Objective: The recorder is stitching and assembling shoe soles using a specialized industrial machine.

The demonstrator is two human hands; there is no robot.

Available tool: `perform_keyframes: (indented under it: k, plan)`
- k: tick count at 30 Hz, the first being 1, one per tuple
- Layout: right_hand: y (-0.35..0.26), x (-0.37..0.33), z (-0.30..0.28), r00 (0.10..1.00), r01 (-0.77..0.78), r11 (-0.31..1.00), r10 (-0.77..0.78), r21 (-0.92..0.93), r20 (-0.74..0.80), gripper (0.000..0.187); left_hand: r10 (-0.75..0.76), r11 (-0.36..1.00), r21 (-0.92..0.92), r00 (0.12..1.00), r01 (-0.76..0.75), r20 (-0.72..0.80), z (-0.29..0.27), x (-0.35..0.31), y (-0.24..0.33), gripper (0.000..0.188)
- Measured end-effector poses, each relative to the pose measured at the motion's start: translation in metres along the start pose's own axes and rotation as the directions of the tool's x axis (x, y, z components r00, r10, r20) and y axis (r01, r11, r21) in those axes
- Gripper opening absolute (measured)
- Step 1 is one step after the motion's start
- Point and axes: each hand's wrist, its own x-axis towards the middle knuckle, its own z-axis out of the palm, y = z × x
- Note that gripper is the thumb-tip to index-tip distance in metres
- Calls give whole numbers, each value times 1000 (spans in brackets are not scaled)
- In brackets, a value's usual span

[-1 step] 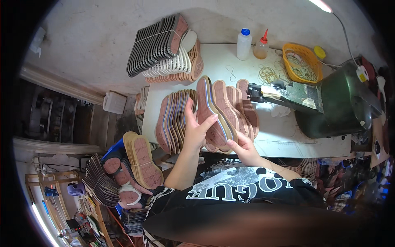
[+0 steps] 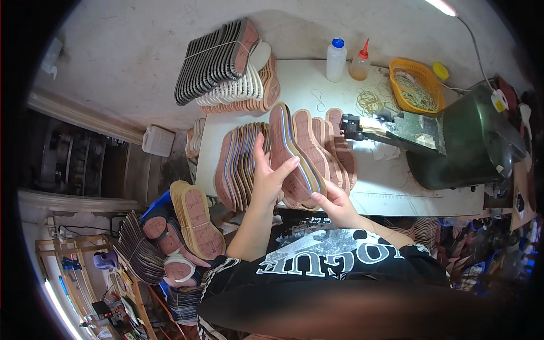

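Observation:
Between my two hands is a brown insole [image 2: 283,134] with a pale blue and white edge line and a tan layer beneath, held tilted above the table. My left hand [image 2: 268,174] grips its left side, thumb across the top face and a finger pointing up. Around its lower right end closes my right hand [image 2: 335,203], thumb on top. A row of similar insoles on edge [image 2: 241,164] stands just left of my left hand. Overlapping brown insoles [image 2: 323,144] lie right of the held one, partly hidden by it.
A green machine [image 2: 464,144] reaches in from the right, its black head [image 2: 352,128] beside the insoles. Behind are a yellow basket [image 2: 416,85] of rubber bands, a blue-capped bottle [image 2: 336,61] and a red-tipped bottle [image 2: 360,65]. Tied soles [image 2: 212,59] stand back left; more insoles [image 2: 198,224] lie lower left.
The held insole has shifted very slightly up and to the left. Both hands keep the same grip on it.

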Motion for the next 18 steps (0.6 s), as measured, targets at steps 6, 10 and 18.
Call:
perform_keyframes:
  k: [6,10,18]
  plan:
    - [-2,-3,-3,987,93,977,-115,-194,-110,44,111,991,78,990,-104,-85,-26,4,5,87]
    - [7,-7,-18,966,50,995,-72,-91,-247,42,317,771,599,946,-218,-64,-59,12,16,72]
    - [-24,-6,-20,970,171,949,-115,265,-214,46,165,977,143,985,-158,-42,-44,18,2,55]
